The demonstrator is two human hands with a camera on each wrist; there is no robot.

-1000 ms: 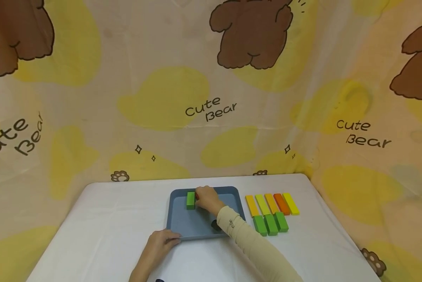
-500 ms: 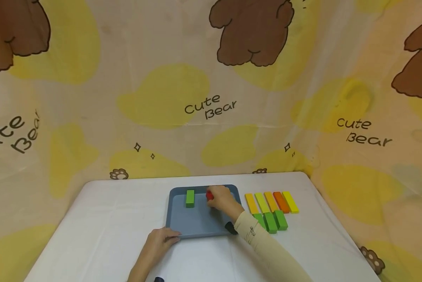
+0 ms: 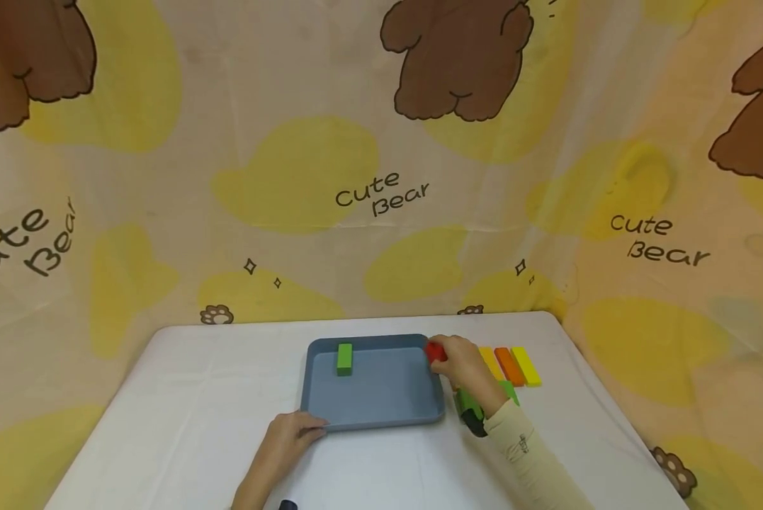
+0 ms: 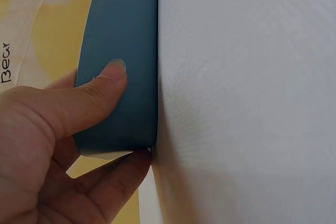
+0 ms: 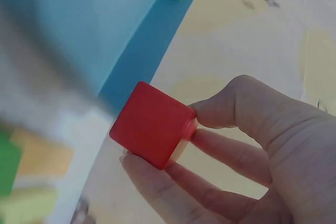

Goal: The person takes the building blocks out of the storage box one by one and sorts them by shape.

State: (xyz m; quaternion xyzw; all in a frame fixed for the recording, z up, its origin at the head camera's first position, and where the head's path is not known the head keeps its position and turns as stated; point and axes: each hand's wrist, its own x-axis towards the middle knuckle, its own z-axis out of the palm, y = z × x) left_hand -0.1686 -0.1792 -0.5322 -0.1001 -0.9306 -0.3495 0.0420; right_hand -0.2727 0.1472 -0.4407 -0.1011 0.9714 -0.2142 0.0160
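Observation:
My left hand (image 3: 284, 440) grips the front left corner of a blue-grey tray (image 3: 381, 400). In the left wrist view its thumb presses the tray's outer wall (image 4: 118, 24), with the other fingers around the corner. My right hand (image 3: 465, 363) pinches a red block (image 3: 435, 352) over the tray's back right rim. The right wrist view shows one square red face (image 5: 151, 124) of it between thumb and fingers. Inside the tray, at the back left, stands a green block (image 3: 345, 360). The right hand partly covers some blocks behind it.
Right of the tray, an orange block (image 3: 509, 366), a yellow block (image 3: 526, 366) and a partly hidden yellow-orange block (image 3: 492, 363) lie in a row. Partly hidden green blocks (image 3: 468, 404) sit in front of them. A patterned cloth (image 3: 292, 177) hangs behind the white table (image 3: 215, 382).
My right hand has carried the red block rightward, from beside the green block to the tray's right rim. The left hand stays at the corner and the green block has not moved.

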